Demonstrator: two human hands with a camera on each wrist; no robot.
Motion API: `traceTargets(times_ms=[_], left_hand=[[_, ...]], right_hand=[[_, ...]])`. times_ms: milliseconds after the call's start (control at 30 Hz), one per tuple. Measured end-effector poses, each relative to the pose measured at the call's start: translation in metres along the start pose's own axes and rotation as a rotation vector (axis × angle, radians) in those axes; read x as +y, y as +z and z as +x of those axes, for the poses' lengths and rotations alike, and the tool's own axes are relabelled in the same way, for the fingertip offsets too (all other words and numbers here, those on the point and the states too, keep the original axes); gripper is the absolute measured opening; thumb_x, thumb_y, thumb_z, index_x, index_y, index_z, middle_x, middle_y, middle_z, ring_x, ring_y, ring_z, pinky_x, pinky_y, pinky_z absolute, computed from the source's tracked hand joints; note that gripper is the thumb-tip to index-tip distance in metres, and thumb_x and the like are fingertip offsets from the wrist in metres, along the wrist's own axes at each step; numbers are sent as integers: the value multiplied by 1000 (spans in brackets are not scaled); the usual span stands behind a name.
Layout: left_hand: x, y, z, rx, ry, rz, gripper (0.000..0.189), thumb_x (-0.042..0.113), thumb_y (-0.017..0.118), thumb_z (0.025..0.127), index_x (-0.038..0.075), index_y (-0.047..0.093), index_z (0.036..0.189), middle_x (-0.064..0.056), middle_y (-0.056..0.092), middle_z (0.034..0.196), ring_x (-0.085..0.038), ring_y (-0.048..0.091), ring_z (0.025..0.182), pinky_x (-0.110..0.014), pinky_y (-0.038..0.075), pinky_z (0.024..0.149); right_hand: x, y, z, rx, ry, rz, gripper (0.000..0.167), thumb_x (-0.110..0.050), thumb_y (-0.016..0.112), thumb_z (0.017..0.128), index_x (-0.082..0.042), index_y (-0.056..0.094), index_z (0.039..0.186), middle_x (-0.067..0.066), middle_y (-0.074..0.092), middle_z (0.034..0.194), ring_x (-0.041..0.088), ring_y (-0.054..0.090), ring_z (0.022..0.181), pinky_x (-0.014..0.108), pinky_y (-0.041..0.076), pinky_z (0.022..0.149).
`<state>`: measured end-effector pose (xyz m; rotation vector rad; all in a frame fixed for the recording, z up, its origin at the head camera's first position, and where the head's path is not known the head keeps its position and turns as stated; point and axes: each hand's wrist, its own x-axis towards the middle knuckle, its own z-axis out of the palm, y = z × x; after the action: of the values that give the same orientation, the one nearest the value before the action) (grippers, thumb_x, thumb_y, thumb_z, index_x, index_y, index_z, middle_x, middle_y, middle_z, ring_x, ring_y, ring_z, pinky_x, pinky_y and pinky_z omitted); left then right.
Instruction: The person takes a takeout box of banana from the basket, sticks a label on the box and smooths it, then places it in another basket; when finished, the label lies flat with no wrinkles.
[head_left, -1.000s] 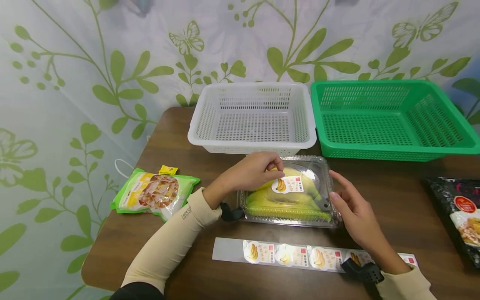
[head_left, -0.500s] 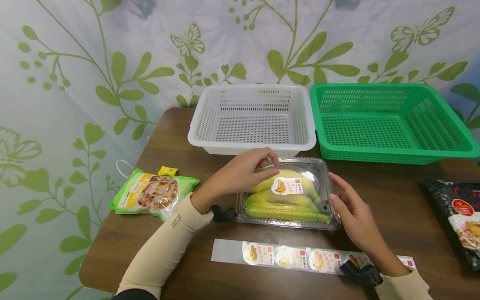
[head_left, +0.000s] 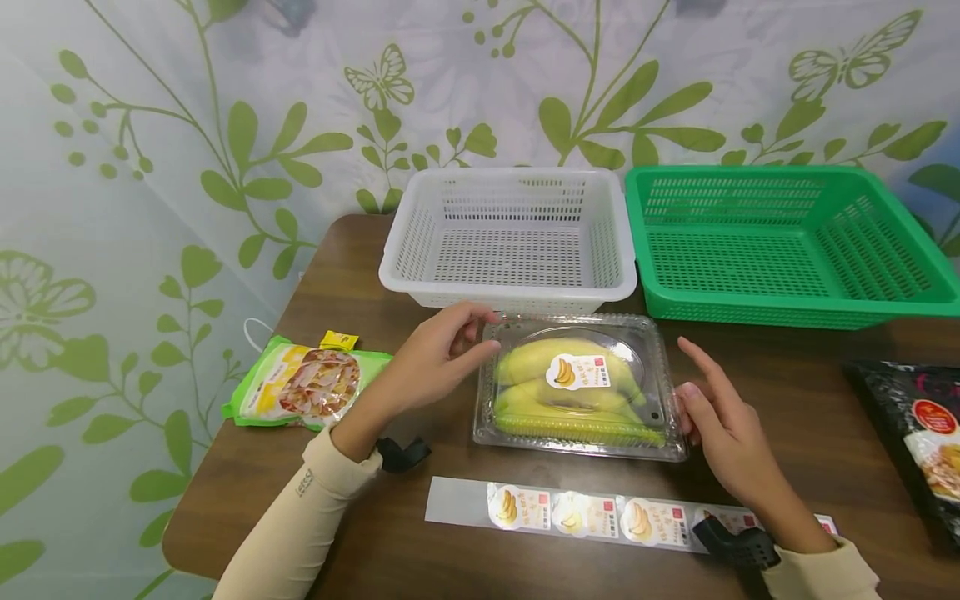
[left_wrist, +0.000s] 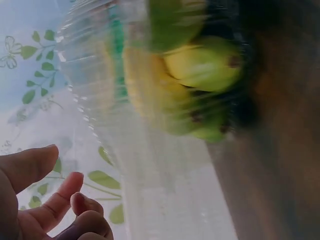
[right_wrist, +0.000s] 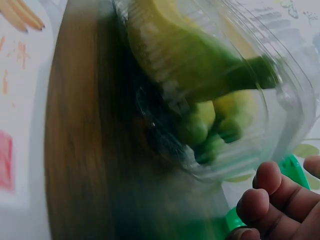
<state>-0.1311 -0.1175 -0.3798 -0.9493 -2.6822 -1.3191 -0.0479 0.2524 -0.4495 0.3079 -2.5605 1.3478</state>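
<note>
A clear plastic clamshell box (head_left: 581,450) stands on the table in the middle of the head view, its lid down. Inside lie yellow-green bananas (head_left: 562,413). On the lid sits a white banana sticker (head_left: 600,372). My left hand (head_left: 441,358) is at the box's left upper corner, fingers loosely bent and holding nothing. Beside the right wall is my right hand (head_left: 723,425), index finger extended and the thumb close to the box edge. In the left wrist view the fingers (left_wrist: 65,197) are apart from the box; in the right wrist view the fingertips (right_wrist: 267,177) are close by its corner.
Behind the box stand a white basket (head_left: 506,293) and a green basket (head_left: 795,307). A strip of banana stickers (head_left: 457,500) lies in front, partly under the right wrist. A green snack bag (head_left: 300,383) and small yellow packet (head_left: 339,340) lie left, a black bag (head_left: 911,417) right.
My left hand has moved off the sticker and lid, leftward to the box's left side. The right hand has drawn slightly right, away from the box edge. The box stays in place.
</note>
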Motion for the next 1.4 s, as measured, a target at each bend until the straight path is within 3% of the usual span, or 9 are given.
traceTargets(times_ms=[233,467,667,833,933,1000,1100,1233,1400], left_hand=[[-19,3,-14,-21,-106,30,37,30,65,102,12,56,133,-4,53,96,-17,47,72,-31,42,66],[-26,7,-23,-69,-173,29,48,37,61,104,17,46,145,2,58,90,-17,52,67,-29,44,61],[-24,8,-24,-72,-194,48,59,41,61,103,23,37,154,3,61,94,-11,52,67,-30,46,61],[-20,8,-25,-87,-212,42,67,45,61,102,26,30,158,4,62,96,-12,52,65,-30,46,59],[-19,8,-25,-105,-200,21,69,46,62,101,28,28,159,3,62,97,-12,51,64,-29,45,57],[-19,9,-25,-109,-185,8,70,45,63,101,28,28,159,3,61,97,-12,51,64,-29,44,56],[-20,9,-24,-118,-165,-12,71,42,65,100,26,29,159,3,61,97,-12,49,63,-28,44,56],[-22,10,-24,-141,-158,-43,70,40,66,100,26,30,159,3,61,100,-12,49,62,-28,44,56],[-24,13,-25,-155,-179,-60,70,42,66,100,29,30,159,2,61,103,-15,55,66,-30,47,58]], right_hand=[[10,-20,3,45,-29,-44,58,-6,46,108,-26,32,160,5,58,84,11,52,68,25,43,56],[29,-66,10,168,18,-156,60,-8,51,106,-23,31,161,-10,60,85,1,54,67,15,41,56],[50,-107,18,320,117,-199,60,-14,46,108,-24,23,163,-19,53,84,-7,51,65,11,39,54],[73,-133,24,543,180,-139,49,-17,41,110,-19,35,158,-16,49,81,-4,46,62,10,34,55],[88,-145,25,626,286,-117,29,-22,37,112,-29,56,133,-18,46,82,-4,42,65,11,30,61],[99,-154,27,635,353,-110,24,-24,34,112,-34,56,112,-19,44,83,-5,40,67,10,28,62],[115,-167,28,612,417,-50,23,-25,35,112,-34,48,96,-19,44,84,-9,42,68,6,30,61],[133,-185,30,567,392,28,22,-23,36,112,-31,50,96,-20,46,84,-12,47,66,6,34,52],[134,-199,35,500,310,420,26,-24,43,111,-19,55,90,-13,54,75,-5,53,61,9,37,46]])
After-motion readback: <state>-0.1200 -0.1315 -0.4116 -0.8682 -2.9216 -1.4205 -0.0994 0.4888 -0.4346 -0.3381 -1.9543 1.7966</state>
